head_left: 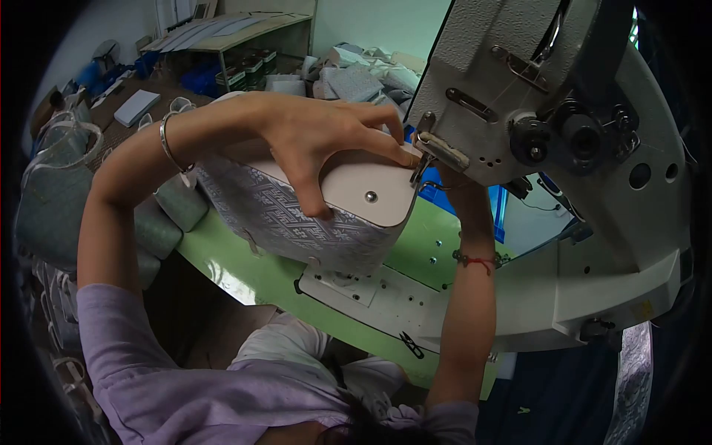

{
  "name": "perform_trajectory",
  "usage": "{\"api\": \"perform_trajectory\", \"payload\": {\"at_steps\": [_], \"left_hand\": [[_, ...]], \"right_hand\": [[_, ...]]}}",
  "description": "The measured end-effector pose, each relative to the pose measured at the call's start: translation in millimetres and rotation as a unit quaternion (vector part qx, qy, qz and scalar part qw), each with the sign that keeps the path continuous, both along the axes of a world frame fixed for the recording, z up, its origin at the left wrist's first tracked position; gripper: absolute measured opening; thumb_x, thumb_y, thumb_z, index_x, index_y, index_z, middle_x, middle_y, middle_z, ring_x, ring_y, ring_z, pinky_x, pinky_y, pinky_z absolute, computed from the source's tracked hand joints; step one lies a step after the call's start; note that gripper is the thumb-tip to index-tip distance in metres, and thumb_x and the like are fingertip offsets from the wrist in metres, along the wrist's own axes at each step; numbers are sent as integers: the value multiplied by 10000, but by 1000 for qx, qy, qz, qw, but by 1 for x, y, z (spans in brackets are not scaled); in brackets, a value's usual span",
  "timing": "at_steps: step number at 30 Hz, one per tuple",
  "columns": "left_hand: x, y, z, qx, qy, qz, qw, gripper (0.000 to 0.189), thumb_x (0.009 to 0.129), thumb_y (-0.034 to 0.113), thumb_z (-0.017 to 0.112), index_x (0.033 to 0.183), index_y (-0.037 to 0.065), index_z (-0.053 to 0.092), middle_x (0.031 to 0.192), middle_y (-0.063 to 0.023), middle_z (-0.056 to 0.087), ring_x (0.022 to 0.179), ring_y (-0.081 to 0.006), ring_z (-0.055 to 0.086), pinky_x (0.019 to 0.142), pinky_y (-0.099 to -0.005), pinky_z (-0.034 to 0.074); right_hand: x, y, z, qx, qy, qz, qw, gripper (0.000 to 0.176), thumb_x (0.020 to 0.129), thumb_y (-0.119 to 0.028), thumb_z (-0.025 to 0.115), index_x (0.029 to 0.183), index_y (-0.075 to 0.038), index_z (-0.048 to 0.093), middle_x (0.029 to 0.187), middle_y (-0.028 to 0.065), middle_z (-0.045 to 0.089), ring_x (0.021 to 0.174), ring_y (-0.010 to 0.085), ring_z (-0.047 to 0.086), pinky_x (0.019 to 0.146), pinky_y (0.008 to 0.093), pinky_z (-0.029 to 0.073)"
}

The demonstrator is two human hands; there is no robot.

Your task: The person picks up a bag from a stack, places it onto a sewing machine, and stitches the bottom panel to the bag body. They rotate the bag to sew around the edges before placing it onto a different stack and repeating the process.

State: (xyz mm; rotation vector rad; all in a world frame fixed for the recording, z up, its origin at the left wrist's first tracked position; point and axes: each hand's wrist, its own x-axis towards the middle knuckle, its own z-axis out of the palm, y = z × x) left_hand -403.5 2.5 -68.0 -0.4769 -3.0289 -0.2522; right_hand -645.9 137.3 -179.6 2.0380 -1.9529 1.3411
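A silvery-grey patterned bag is under the sewing machine head, its pale end panel with a round metal stud facing up. My left hand grips the bag from above. Its thumb presses the near edge of the panel, and the fingers reach across to the far edge beside the presser foot. Behind the machine head, my right hand is close to the bag's far side. Its fingers are mostly hidden there, so their hold does not show.
Black thread snips lie on the machine bed, over a green tabletop. More grey bags are stacked at left. A pile of pieces lies at the back, near a wooden table.
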Motion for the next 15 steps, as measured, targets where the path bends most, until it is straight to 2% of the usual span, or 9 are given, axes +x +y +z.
{"api": "perform_trajectory", "payload": {"at_steps": [3,4,6,8,9,10,12,15], "left_hand": [[3,3,-3,-2,59,-21,998,927,497,353,776,1317,19,500,1334,-183,466,1158,-374,519,989,-472,406],[4,3,-3,4,60,-18,998,927,497,353,776,1317,19,500,1334,-183,466,1158,-374,519,989,-472,406],[5,5,-2,6,32,-9,999,889,495,346,770,1275,-2,524,1357,-178,498,1161,-369,530,1001,-482,400],[4,4,-3,7,38,-16,999,885,496,348,769,1268,-13,530,1346,-183,511,1153,-369,534,1004,-478,399],[4,3,-4,0,48,-26,998,881,497,349,767,1261,-23,535,1336,-187,524,1145,-370,538,1007,-475,399],[4,2,-6,4,47,-24,999,881,497,349,767,1261,-23,535,1336,-187,524,1145,-370,538,1007,-475,399],[6,1,-8,-17,95,-49,994,997,434,342,793,1324,3,500,1255,-148,564,1116,-350,528,1000,-437,371],[5,0,-8,8,58,-39,998,990,421,331,793,1312,1,514,1292,-157,549,1108,-355,536,999,-454,385]], "right_hand": [[21,21,16,40,27,-26,998,444,863,-227,668,1270,-78,572,1241,104,602,1163,194,563,957,367,460],[40,35,21,-7,-206,115,972,448,875,-225,655,1279,-60,558,1259,109,591,1186,212,553,965,381,464],[63,48,37,-46,-426,244,870,452,887,-224,642,1289,-42,543,1277,114,581,1209,231,543,973,394,467],[78,54,46,-75,-407,129,901,326,909,-69,592,1213,33,536,1155,60,596,1036,145,562,935,300,431],[82,50,42,-91,-401,104,905,359,925,-169,589,1248,-18,550,1258,109,576,1165,219,561,905,362,519],[83,50,38,-87,-403,104,905,359,925,-169,589,1248,-18,550,1258,109,576,1165,219,561,905,362,519],[85,48,35,-89,-408,72,906,286,929,-134,577,1183,-5,568,1144,91,606,1067,181,594,863,328,533],[90,48,35,-78,-398,32,914,224,934,-114,568,1122,7,574,1067,77,606,984,146,604,840,307,537]]}}
